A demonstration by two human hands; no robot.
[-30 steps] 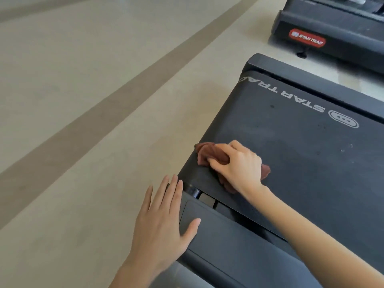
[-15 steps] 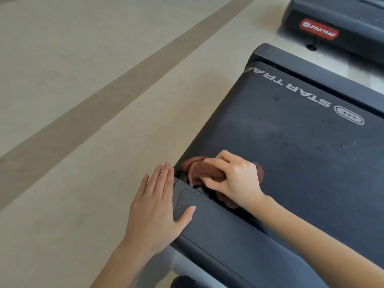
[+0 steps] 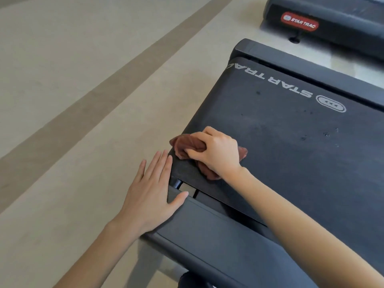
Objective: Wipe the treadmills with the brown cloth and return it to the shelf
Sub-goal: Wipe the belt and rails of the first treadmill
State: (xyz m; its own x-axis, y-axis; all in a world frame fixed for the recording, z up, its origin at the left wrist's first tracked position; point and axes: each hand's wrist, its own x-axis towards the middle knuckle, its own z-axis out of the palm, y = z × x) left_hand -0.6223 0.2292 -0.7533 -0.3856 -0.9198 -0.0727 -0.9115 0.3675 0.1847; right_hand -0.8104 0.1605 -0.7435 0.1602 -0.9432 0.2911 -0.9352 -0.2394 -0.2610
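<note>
A black treadmill (image 3: 291,142) with a white STAR TRAC print on its belt fills the right half of the view. My right hand (image 3: 216,151) presses a crumpled brown cloth (image 3: 185,145) onto the belt at its left edge, near the end cover. My left hand (image 3: 151,194) lies flat with fingers spread, its palm over the floor and its thumb on the corner of the grey end cover (image 3: 207,235). Part of the cloth is hidden under my right hand.
A second treadmill (image 3: 332,19) with a red STAR TRAC badge stands at the top right, a narrow gap of floor between the two. Beige floor (image 3: 83,100) with a darker diagonal stripe spreads to the left.
My right hand has slid the cloth back along the belt's left edge, away from the end cover, uncovering the roller gap. My left hand stays flat at the cover's corner.
</note>
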